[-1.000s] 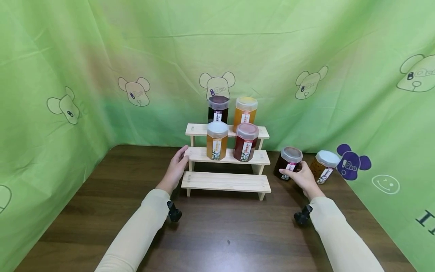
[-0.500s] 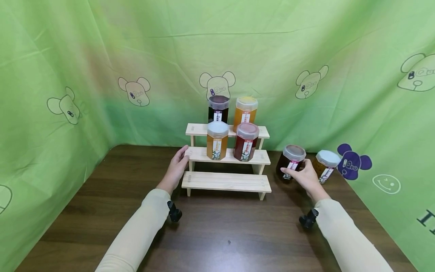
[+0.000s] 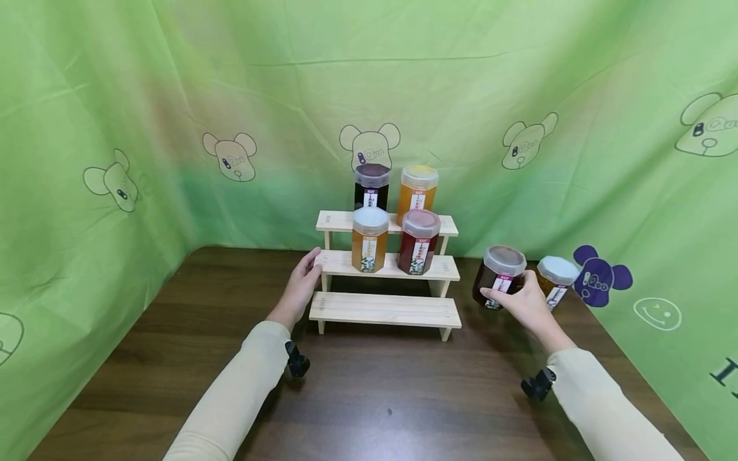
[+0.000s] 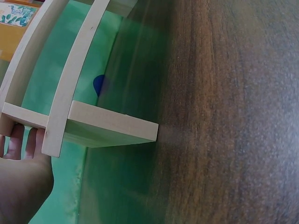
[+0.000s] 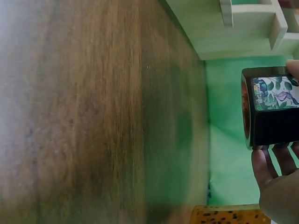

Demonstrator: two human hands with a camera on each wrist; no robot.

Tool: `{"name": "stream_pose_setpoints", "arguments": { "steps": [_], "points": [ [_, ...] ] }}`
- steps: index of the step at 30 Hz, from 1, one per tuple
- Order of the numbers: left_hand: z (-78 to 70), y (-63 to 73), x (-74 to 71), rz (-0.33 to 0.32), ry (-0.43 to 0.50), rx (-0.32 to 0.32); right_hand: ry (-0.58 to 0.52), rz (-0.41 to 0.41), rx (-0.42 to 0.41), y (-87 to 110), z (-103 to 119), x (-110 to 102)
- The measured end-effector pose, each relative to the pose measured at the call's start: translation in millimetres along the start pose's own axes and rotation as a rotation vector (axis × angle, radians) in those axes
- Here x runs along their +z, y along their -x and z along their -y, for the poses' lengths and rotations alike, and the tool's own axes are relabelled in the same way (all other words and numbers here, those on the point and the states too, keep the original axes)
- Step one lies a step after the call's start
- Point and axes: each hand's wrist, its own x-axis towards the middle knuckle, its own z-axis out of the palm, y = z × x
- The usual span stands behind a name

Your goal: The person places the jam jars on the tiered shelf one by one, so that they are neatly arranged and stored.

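My left hand (image 3: 298, 288) touches the left end of the middle step of a three-tier wooden stand (image 3: 386, 309). In the left wrist view its fingers (image 4: 31, 143) lie fairly straight against the stand's side piece. My right hand (image 3: 527, 304) grips a dark jar (image 3: 505, 261) with a clear lid and a white and pink label, thumb in front and fingers behind. The right wrist view shows the jar's base off the table. Just behind that hand an amber jar (image 3: 557, 271) with a white lid stands on the table, partly hidden.
On the stand's top step are a dark purple jar (image 3: 371, 187) and a yellow-orange jar (image 3: 418, 186). An orange jar (image 3: 369, 246) and a red jar (image 3: 418, 246) occupy the middle step. Green cloth (image 3: 277, 115) hangs around the brown table (image 3: 369, 397).
The right hand has lifted the dark jar and carried it slightly to the right, closer to the amber jar. The left hand and the stand have stayed where they were.
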Motion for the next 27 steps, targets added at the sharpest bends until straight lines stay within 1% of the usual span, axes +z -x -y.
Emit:
{"name": "stream_pose_setpoints", "arguments": {
  "steps": [8,14,21,27],
  "points": [
    [0.2,0.0,-0.1,-0.01,-0.009,0.002,0.031,-0.014,-0.051,6.9,8,-2],
    [0.0,0.3,0.3,-0.008,0.005,0.005,0.034,-0.027,-0.063,13.2,16,-3],
    [0.3,-0.5,-0.2,-0.007,0.006,0.004,0.063,-0.003,-0.099,20.9,28,-4],
    [-0.6,-0.1,-0.6,-0.002,0.006,0.001,0.078,0.002,-0.116,26.0,38,1]
  ]
}}
